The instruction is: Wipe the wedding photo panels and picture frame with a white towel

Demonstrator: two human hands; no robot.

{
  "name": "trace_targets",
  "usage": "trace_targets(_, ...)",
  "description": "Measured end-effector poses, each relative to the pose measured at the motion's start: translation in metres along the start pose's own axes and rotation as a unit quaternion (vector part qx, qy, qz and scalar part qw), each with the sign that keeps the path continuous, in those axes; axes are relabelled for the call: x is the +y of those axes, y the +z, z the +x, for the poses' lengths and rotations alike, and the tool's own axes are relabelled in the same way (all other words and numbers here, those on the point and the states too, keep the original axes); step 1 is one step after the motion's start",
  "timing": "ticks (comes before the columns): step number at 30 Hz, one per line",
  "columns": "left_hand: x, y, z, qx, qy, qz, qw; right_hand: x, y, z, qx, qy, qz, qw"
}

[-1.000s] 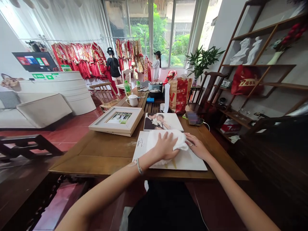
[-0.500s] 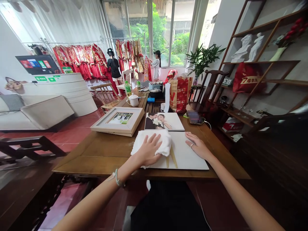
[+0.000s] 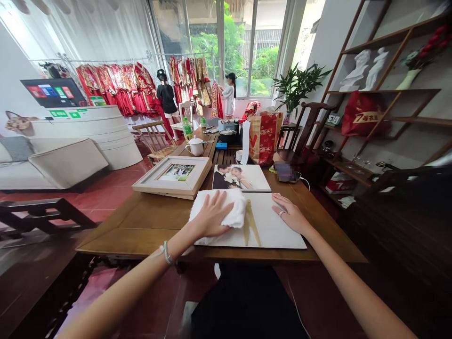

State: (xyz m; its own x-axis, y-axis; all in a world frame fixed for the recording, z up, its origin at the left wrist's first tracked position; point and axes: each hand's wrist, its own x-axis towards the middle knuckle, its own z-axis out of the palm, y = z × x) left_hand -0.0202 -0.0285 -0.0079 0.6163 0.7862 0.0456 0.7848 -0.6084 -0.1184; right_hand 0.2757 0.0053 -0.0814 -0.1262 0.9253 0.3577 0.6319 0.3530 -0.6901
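My left hand lies spread on a folded white towel, pressing it against the left part of a white board. My right hand, wearing a ring, rests with its fingers stretched out on the board's right side. Two narrow gold strips form an upturned V on the board, just right of the towel. Beyond the board's far edge lies a couple's photo panel. Part of the board is hidden by the towel and my left hand.
On the wooden table, stacked picture frames stand at left. Behind are a white lidded cup, a paper bag and a phone on a cable. Two people stand by the clothes racks.
My left hand and the towel have slid a little to the left, uncovering the top of the gold V. My right hand has stayed in place.
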Motion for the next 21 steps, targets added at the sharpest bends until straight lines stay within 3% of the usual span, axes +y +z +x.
trace_targets(4, -0.017, 0.004, 0.022, -0.005, 0.001, 0.010, 1.000, -0.001, 0.000, 0.000, -0.007, 0.005, -0.011, 1.000)
trace_targets(7, -0.016, 0.004, 0.022, -0.013, -0.001, 0.012, 1.000, -0.002, 0.000, 0.000, -0.005, 0.005, -0.016, 1.000)
trace_targets(10, -0.005, 0.001, 0.007, -0.021, 0.008, 0.008, 1.000, -0.003, -0.001, -0.001, -0.003, 0.007, -0.017, 1.000)
trace_targets(17, 0.045, -0.014, -0.056, -0.062, 0.033, -0.016, 0.997, -0.004, 0.000, 0.000, -0.007, 0.009, -0.022, 1.000)
trace_targets(21, 0.052, -0.015, -0.066, -0.074, 0.038, -0.016, 0.996, -0.004, 0.000, 0.000, -0.009, 0.011, -0.020, 1.000)
